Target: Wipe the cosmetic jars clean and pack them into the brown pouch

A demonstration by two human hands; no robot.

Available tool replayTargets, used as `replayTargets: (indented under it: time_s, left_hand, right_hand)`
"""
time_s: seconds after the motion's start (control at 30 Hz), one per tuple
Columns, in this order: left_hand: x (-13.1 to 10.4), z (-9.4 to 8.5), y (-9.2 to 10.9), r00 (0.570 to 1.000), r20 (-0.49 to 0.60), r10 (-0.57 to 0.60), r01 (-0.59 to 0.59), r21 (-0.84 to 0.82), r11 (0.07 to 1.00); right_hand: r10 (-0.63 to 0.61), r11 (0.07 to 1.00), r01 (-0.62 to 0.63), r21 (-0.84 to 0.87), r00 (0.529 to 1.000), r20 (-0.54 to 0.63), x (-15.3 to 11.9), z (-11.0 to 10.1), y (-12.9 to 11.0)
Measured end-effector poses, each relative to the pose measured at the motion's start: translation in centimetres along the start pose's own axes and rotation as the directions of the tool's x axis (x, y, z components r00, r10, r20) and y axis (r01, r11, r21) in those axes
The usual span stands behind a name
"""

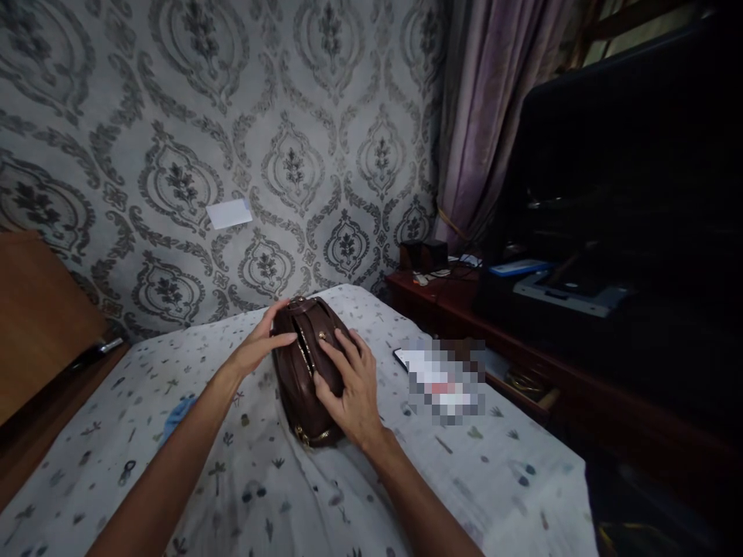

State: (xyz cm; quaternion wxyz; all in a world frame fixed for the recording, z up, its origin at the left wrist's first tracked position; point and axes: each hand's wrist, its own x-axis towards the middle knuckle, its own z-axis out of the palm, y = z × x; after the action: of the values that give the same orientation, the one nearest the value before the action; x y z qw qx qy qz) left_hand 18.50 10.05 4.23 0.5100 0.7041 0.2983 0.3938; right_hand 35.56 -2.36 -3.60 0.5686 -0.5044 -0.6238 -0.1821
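A dark brown leather bag (299, 391) with gold-coloured zips and fittings rests on the patterned white sheet. The zip on its upper side is partly open, showing a narrow dark gap. My left hand (260, 340) holds the bag's far left side, its thumb lying over the top near the zip. On the right side, my right hand (351, 383) rests on the leather with fingers bent and spread, its thumb at the edge of the zip opening. What is inside the bag is hidden.
Right of the bag, a phone (400, 356) lies on the sheet (464, 472), mostly blurred out. A blue cloth (176, 418) lies by my left forearm. Beyond the right edge stands a dark red desk (418, 298) with a partly open drawer (542, 398). A wooden board (46, 317) is at left.
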Motion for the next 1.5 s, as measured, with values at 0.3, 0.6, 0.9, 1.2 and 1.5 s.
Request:
replayTargets:
  time_s: [0.3,0.6,0.9,1.2,1.5]
  left_hand:
    - [-0.4,2.0,-0.1,0.997,-0.057,0.059,-0.060,-0.013,0.998]
    - [0.4,0.2,0.1,0.992,-0.060,0.107,-0.090,0.239,0.967]
    - [5.5,-1.6,-1.4,0.906,-0.335,0.257,-0.093,0.435,0.895]
    - [5.5,1.3,-4.0,0.750,-0.589,0.301,-0.170,0.268,0.948]
    - [4.4,3.3,-1.1,0.749,-0.561,0.351,-0.275,0.219,0.936]
  right_hand:
    - [0.014,1.000,-0.014,0.023,1.000,0.027,0.1,0.0,-0.3]
    - [-0.006,1.000,0.005,0.007,1.000,0.030,0.0,-0.1,-0.2]
    - [0.007,1.000,-0.007,0.005,1.000,0.015,0.1,-0.1,-0.4]
    - [-0.001,1.000,0.001,0.002,0.999,0.037,-0.1,-0.1,-0.1]
    - [0.002,1.000,-0.001,-0.010,0.999,0.043,0.1,-0.4,-0.4]
